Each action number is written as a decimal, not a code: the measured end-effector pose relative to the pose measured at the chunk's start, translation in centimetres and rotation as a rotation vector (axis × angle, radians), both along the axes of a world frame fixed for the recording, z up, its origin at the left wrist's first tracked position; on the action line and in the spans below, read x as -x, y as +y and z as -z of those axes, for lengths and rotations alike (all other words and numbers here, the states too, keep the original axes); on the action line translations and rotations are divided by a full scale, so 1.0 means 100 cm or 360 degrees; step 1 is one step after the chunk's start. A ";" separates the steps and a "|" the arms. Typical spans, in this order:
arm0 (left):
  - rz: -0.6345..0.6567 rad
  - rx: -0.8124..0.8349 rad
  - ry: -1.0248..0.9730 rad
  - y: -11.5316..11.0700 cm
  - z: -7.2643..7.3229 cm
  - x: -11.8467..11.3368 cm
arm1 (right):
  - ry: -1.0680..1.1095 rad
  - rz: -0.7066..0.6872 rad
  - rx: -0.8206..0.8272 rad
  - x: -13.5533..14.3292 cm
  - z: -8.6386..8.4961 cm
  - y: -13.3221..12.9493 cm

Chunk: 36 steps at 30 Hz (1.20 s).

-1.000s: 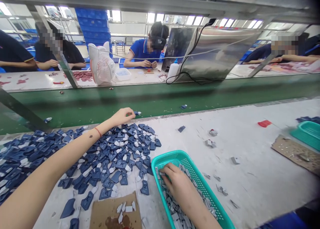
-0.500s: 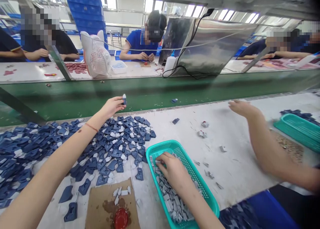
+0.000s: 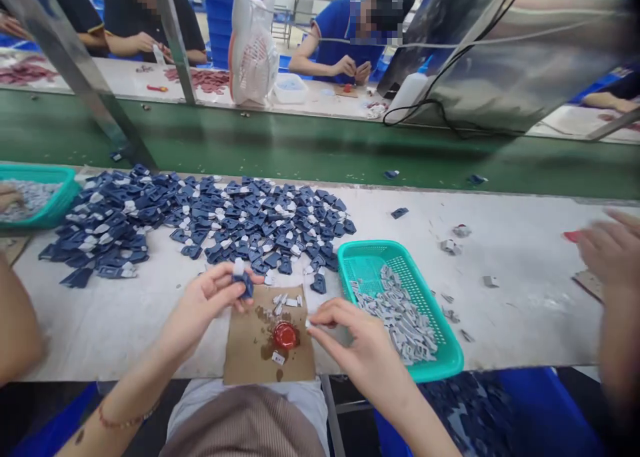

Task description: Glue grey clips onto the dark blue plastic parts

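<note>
My left hand grips a dark blue plastic part with a white piece at its top, just left of the brown cardboard. My right hand pinches a small whitish piece at the cardboard's right edge. Between the hands, a shallow red dish sits on the cardboard in dark wet stains. Several small light pieces lie behind the dish, and another light piece lies in front. Beside my right hand stands a teal basket with grey plastic pieces.
A large heap of blue parts covers the left of the table. Behind runs a green belt with a few blue parts. A neighbour's blurred hand is at right, another arm at left. A blue bin stands below the table.
My left hand has drawn back from over the belt's near edge with the blue part. My right hand has left the basket with a small piece. The view has tilted down and swung left.
</note>
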<state>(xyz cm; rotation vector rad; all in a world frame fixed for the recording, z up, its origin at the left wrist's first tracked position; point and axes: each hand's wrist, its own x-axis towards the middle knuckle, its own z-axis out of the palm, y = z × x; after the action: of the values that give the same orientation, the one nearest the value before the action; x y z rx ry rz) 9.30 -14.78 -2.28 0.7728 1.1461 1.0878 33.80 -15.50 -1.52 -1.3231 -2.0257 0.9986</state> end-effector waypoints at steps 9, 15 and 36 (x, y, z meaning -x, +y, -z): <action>-0.0141 0.0196 -0.0138 -0.069 0.051 -0.007 | -0.0347 -0.0159 -0.0054 0.031 0.014 -0.012; -0.0119 0.0171 -0.0225 -0.073 0.054 -0.010 | -0.0452 -0.0204 -0.0055 0.036 0.009 -0.015; -0.0112 0.0076 -0.0272 -0.077 0.059 -0.019 | -0.0468 -0.0178 -0.0140 0.038 0.010 -0.013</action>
<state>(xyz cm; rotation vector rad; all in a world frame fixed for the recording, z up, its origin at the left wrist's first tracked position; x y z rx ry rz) 11.19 -22.47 -8.15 0.5937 1.0565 1.1582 30.03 -16.85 -2.56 -1.3893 -2.3560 0.7877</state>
